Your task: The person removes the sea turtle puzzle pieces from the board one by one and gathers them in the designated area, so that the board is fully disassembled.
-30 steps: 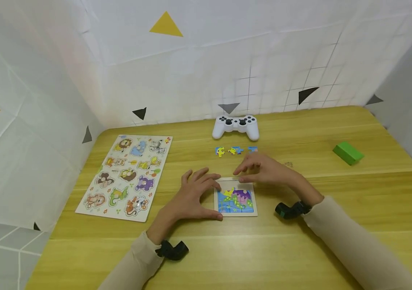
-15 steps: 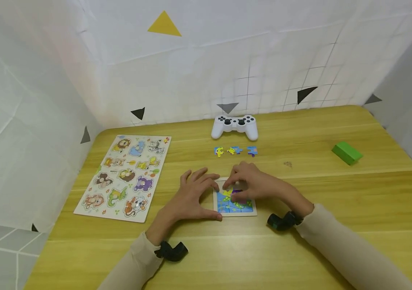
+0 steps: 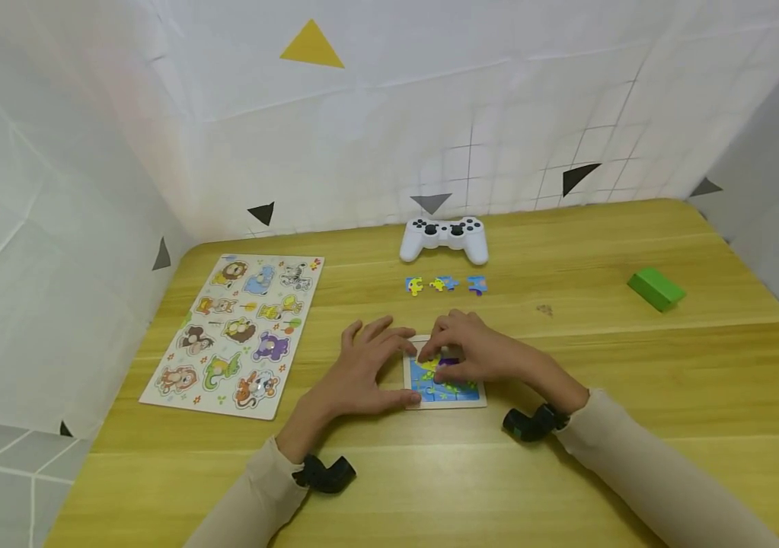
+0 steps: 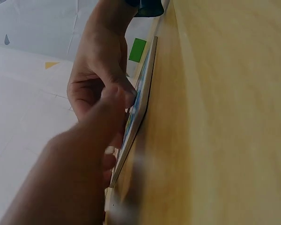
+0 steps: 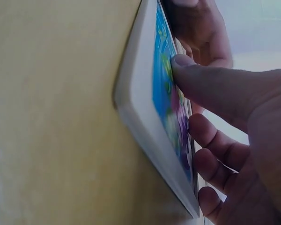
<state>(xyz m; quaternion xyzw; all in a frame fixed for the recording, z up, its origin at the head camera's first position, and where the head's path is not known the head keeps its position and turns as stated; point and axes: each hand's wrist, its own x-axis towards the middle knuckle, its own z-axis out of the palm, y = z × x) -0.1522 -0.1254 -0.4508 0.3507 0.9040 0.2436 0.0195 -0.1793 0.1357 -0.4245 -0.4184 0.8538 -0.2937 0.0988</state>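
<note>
My spread left hand (image 3: 365, 377) steadies the square, pale-framed, blue-pictured jigsaw (image 3: 461, 393) before me, its lower part filled, my right hand (image 3: 477, 352) bends over it, any grip hidden, and flat blue-and-yellow pieces (image 3: 438, 285) beyond seem left to fit.

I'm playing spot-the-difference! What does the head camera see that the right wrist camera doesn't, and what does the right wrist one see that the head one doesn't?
Only the head view: the white game controller, the animal board, the loose puzzle pieces and the green block.

Only the right wrist view: the palm side of the right hand's fingers, seen close up.

Both: the little puzzle, the left hand, the right hand and the wooden table.
</note>
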